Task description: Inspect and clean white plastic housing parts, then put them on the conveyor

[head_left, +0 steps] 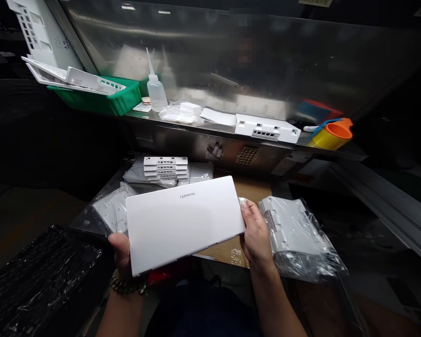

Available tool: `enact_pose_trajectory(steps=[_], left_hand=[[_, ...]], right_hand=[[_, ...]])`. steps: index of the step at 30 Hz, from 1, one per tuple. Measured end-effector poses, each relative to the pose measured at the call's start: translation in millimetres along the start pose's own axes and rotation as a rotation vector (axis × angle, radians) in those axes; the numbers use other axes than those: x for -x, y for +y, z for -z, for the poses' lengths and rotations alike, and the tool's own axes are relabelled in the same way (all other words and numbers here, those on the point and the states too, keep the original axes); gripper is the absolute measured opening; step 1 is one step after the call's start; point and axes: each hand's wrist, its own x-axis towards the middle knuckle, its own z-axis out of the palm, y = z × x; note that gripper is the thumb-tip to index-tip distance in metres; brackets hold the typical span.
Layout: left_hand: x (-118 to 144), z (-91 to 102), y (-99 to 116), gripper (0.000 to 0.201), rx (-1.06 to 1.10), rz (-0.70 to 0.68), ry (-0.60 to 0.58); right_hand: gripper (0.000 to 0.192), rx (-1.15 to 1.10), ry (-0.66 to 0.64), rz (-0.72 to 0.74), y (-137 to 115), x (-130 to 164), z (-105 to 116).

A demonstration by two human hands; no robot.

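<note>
Between my hands is a white plastic router cover (pixel 184 227), tilted, with the word HUAWEI upside down near its far edge. My left hand (pixel 121 252) grips its left end; the thumb shows and the other fingers are hidden behind it. At the right end, my right hand (pixel 257 234) is closed on the cover, thumb up. A small white bit (pixel 243 201) shows by that thumb; I cannot tell what it is. Beyond the cover lies a stack of white slotted housings (pixel 165 167). Plastic-bagged white parts (pixel 110 210) are to the left, and bagged white housings (pixel 291 224) to the right.
Cardboard (pixel 228 248) covers part of the bench. On the metal shelf stand a green bin (pixel 121 100) with white housings, a squeeze bottle (pixel 157 93), a white slotted housing (pixel 266 127) and a yellow tape roll (pixel 324 139). A black crate (pixel 49 262) is at lower left.
</note>
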Motion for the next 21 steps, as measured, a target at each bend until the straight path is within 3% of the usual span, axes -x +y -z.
enact_pose_trajectory(steps=[3, 6, 10, 14, 17, 21], left_hand=[[-7, 1.4, 10, 0.092, -0.140, -0.019, 0.047], [-12, -1.7, 19, 0.066, -0.384, -0.051, 0.107], [-12, -2.3, 22, 0.031, -0.665, -0.276, -0.059], [-11, -4.8, 21, 0.022, -0.873, -0.441, -0.237], [-12, -12.8, 21, 0.020, -0.877, -0.458, -0.297], [-10, -24.0, 22, 0.021, -0.797, -0.389, -0.245]], right_hand=[[0.034, 0.028, 0.024, 0.070, 3, 1, 3], [0.034, 0.080, 0.044, 0.192, 10, -4, 10], [0.028, 0.151, 0.143, 0.344, 14, -14, 22], [0.031, -0.067, 0.020, 0.070, 7, -19, 24], [0.037, -0.193, -0.058, -0.081, 3, -19, 18], [0.041, -0.265, -0.030, -0.135, 3, -18, 13]])
